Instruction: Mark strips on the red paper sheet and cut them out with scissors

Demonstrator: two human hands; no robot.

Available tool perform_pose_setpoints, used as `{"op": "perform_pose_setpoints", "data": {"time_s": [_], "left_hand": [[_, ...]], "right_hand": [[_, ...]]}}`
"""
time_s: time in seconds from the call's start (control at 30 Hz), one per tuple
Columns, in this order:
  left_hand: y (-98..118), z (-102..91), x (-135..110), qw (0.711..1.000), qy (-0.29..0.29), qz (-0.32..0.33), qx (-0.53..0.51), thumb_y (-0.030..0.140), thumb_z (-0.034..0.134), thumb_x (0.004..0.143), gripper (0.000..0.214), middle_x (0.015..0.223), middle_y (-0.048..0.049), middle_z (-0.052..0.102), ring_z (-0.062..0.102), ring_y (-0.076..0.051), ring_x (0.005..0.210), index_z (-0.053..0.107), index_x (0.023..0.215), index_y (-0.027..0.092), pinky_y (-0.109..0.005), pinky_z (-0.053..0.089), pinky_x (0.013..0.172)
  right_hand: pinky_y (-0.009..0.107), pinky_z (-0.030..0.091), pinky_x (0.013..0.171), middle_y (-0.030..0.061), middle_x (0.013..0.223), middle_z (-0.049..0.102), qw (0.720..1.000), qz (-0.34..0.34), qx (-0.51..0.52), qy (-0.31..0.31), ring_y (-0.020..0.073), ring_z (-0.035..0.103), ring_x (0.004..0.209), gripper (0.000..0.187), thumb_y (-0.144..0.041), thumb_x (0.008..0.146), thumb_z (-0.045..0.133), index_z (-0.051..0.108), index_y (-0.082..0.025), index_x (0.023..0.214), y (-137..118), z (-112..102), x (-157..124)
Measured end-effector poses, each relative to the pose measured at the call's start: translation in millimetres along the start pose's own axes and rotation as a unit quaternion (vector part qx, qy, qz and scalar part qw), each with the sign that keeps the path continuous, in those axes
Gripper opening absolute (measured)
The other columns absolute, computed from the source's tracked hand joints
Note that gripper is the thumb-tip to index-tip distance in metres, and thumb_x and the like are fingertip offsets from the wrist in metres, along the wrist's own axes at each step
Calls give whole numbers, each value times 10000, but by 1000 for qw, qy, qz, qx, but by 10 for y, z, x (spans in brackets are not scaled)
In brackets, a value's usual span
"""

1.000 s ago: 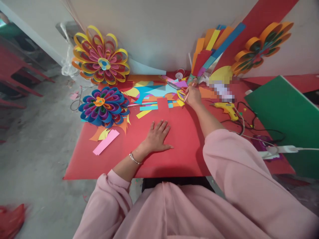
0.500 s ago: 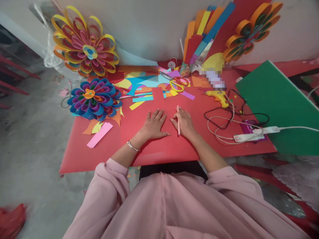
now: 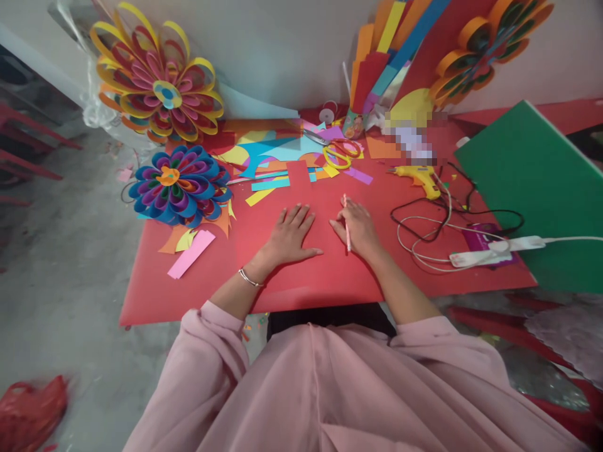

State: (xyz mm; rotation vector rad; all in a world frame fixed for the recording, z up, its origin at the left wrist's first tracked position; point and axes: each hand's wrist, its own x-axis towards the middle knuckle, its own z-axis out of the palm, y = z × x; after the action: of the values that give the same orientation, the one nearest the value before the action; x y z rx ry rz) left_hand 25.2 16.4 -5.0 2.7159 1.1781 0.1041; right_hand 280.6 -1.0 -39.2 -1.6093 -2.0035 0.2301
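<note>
Pencil (image 3: 348, 238): in right hand (image 3: 362, 230) | left hand (image 3: 289, 237): flat, red tabletop (image 3: 188, 298)

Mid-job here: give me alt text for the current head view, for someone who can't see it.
A person's left hand rests flat on a red tabletop, palm down, while the right hand holds a slim pink stick, perhaps a pencil. Beyond lie scissors and paper scraps, with two looped-paper flowers at left and a yellow glue gun at right.

A blue flower (image 3: 168, 176) of matt paper sits by the left edge of a smooth tabletop (image 3: 325, 285), metal-bladed, plastic-handled scissors (image 3: 328, 144) near the far edge, a plastic glue gun (image 3: 419, 177) toward the right.
</note>
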Motion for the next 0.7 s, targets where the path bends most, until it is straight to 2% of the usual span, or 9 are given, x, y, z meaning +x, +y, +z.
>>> {"op": "perform_pose_setpoints", "data": {"time_s": [0.13,0.4,0.7], "left_hand": [[-5,29,-3,1000,3,9,-7,840,612,903,1094,1804,-201,258,196,-392,1695,372,1706,137,-623,90,1375],[-12,-21,-45,1000,-9,6,-17,825,628,900,1095,1797,-223,268,204,-414,1689,375,1701,123,-631,98,1371],[-73,-44,-42,999,-16,12,-37,846,628,884,1105,1795,-221,276,218,-426,1683,378,1701,145,-634,136,1368]], "right_hand": [[655,408,1236,199,1507,664,1000,11,-2,-8,376,524,1529,100,-325,1002,657,693,-232,998,-8,-7,-11],[634,405,1246,217,1539,637,1000,16,6,-12,377,522,1530,111,-330,997,681,690,-219,994,-23,-28,-7],[641,428,1224,189,1479,680,1000,21,9,-18,382,527,1521,110,-329,1001,659,703,-234,968,-65,-65,10]]}}
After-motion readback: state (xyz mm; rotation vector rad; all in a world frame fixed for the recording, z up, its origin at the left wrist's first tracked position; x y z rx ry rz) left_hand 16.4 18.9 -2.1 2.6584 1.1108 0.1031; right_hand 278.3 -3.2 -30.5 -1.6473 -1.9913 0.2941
